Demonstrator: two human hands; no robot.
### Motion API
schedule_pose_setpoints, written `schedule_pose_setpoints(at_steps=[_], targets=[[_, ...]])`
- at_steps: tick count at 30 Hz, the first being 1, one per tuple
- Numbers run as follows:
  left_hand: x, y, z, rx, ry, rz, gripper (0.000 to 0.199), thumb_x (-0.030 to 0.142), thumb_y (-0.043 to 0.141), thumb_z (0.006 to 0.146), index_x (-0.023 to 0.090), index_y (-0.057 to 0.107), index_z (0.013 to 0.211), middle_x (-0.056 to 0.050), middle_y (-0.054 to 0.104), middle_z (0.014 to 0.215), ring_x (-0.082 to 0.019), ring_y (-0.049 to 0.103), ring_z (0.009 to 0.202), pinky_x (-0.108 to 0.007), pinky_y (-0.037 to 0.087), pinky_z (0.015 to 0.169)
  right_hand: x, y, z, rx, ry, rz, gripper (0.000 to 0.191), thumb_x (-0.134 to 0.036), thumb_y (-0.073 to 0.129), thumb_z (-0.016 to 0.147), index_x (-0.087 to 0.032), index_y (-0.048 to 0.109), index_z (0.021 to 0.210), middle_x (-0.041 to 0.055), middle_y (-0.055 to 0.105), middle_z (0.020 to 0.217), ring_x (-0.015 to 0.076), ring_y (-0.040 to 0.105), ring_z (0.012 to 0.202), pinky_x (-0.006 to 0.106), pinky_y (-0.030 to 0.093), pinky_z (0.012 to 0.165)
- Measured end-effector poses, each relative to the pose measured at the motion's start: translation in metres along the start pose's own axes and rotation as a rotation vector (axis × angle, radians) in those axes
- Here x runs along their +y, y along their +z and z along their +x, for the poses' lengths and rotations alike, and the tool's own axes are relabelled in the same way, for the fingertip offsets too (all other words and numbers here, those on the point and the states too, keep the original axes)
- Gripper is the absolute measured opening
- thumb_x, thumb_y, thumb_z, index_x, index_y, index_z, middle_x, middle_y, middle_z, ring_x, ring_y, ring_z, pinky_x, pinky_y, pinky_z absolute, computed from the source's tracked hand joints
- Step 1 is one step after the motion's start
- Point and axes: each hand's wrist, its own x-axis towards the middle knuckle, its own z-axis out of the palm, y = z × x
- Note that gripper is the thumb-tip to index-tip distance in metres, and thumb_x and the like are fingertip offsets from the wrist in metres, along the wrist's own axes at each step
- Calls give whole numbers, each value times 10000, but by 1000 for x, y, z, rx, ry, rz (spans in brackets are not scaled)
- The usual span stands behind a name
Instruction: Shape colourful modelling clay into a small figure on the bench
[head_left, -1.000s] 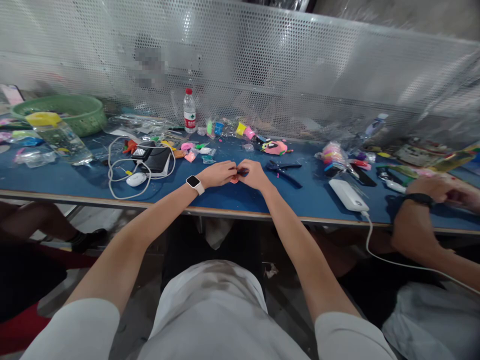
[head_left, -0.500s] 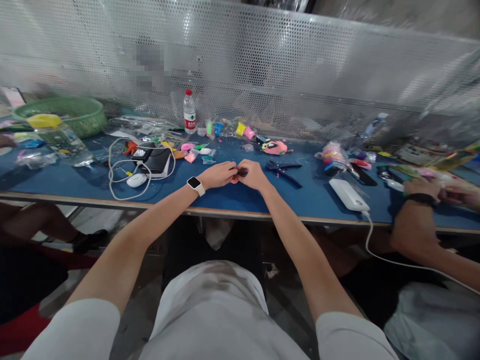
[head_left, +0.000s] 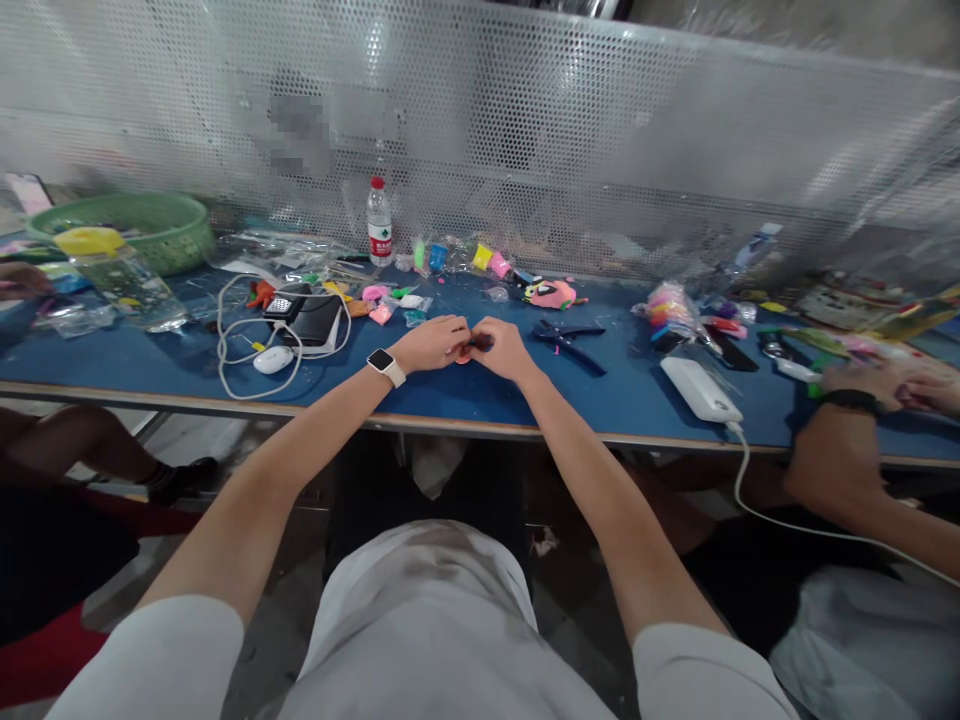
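Left hand (head_left: pixel 436 342), a square dark-faced watch on a pale strap (head_left: pixel 385 366) at its wrist: fingers bent, tips pinching a small orange-red piece (head_left: pixel 463 360). Right hand (head_left: pixel 504 350), bare-wristed: thumb and fingers curled in, pinching the same piece from the other side, a dark bit (head_left: pixel 481 342) at their tips; whether the two are joined I cannot tell. Location of the piece: between the hands, just above or on the blue tabletop (head_left: pixel 465 402), near its front edge; contact hidden by the fingers. Just right of the right hand, one pair of dark-handled pliers (head_left: pixel 571 346), handles spread. Beyond, one pink figure with yellow and black markings (head_left: pixel 553 293), lying flat. Behind the left hand, small bright wrapped packets (head_left: pixel 381 312) and a clear plastic bottle with red cap (head_left: pixel 379 222), upright. Farther left, a black box-shaped item (head_left: pixel 315 322) amid white cable, and a round green plastic basin (head_left: pixel 180 238). Farther right, a white oblong device with cable (head_left: pixel 697 390) and a co-worker's hand (head_left: pixel 862 382), black band at the wrist.
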Motion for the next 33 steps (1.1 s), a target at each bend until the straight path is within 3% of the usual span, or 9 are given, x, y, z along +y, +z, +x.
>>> schedule_pose_setpoints(at_steps=[7,15,33], targets=[[-5,-9,-6,-19,-75,-30,78,198,654,1041,201,730,1024,-134,736,1124,-282,714,1009,-399,575,890,-2,5,0,-53,13,44,85,-199,831,832,-228,829,912,51,764,1025,192,710,755,359,643,777],[-8,3,-6,29,-148,-111,68,172,671,1003,209,674,947,-103,717,1058,-244,702,923,-358,557,829,-4,9,0,-60,-9,3,81,-161,805,868,-221,815,922,60,753,1014,201,711,773,371,638,799],[-10,-5,-8,40,-99,-133,138,144,650,983,199,756,915,-106,789,1082,-217,739,879,-335,555,805,-6,18,-1,-17,-35,-75,72,-161,808,875,-228,788,856,60,759,1005,188,690,745,356,612,776]])
